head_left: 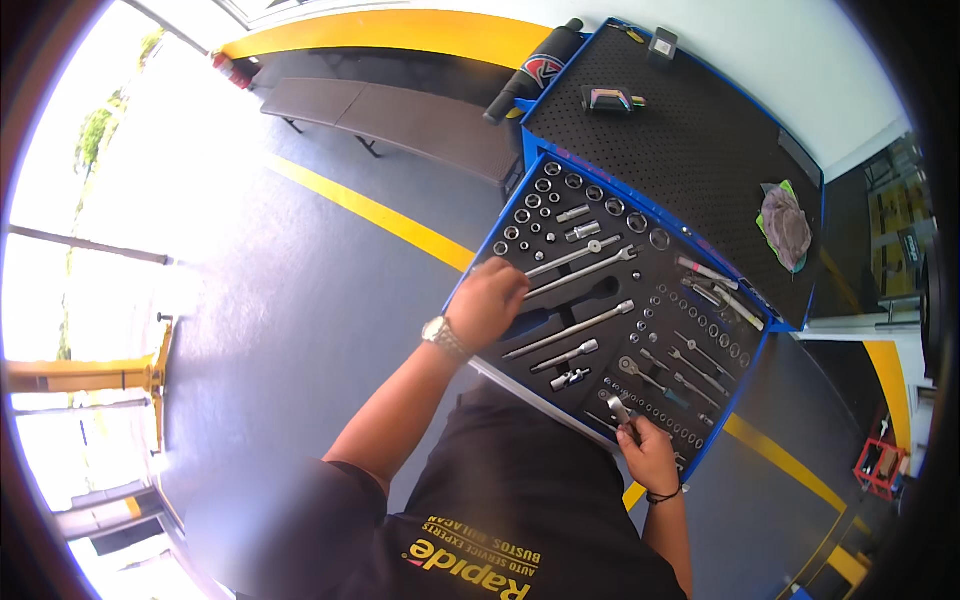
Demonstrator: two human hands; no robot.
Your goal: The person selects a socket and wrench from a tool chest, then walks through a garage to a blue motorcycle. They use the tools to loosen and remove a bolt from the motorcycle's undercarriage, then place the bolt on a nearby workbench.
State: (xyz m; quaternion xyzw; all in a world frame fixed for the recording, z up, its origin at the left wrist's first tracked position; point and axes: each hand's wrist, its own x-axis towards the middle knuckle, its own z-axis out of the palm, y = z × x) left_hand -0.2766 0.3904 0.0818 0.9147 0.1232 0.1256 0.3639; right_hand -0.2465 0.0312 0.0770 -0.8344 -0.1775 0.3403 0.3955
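An open drawer (650, 245) with a blue rim holds sockets, extension bars, ratchets and other tools in dark foam. My left hand (485, 305), a metal watch on its wrist, is closed over the drawer's left side, at the ends of the long chrome bars (570, 270); what its fingers hold, if anything, is hidden. Near the drawer's lower right, my right hand (645, 455) grips a chrome tool (618, 406), apparently a ratchet, above rows of small sockets (665, 412).
The cart's pegboard top (670, 130) carries a cloth (785, 225) and small items. A long dark bench (390, 120) stands along the back wall. A yellow metal structure (130, 375) is at left, a red caddy (878, 468) at right. Yellow lines cross the grey floor (280, 300).
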